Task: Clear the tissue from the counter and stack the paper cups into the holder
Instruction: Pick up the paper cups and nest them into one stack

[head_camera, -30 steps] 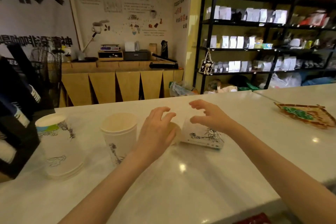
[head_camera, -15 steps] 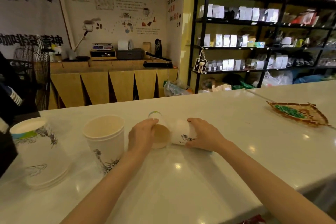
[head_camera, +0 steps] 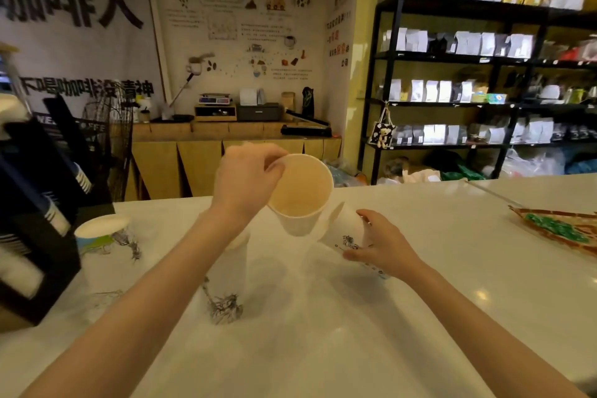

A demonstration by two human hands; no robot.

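My left hand (head_camera: 247,182) grips the rim of a white paper cup (head_camera: 298,195) and holds it lifted above the white counter (head_camera: 323,333), its mouth tilted toward me. My right hand (head_camera: 381,245) holds a second printed cup (head_camera: 344,231) that lies tilted on the counter just right of the lifted one. A stack of upright cups (head_camera: 231,281) stands under my left forearm. Another stack of upright cups (head_camera: 105,252) stands further left. The black cup holder (head_camera: 35,229) sits at the counter's left edge with cups in it. I see no tissue.
A brown and green triangular tray (head_camera: 562,229) lies at the counter's right edge. Beyond the counter stand black shelves (head_camera: 452,74) of white bags and a wooden back counter (head_camera: 226,145) with small machines.
My left hand has lifted one cup off the counter and turned its mouth toward me. My right hand has closed on the other lying cup and tilted it up. The camera has moved closer.
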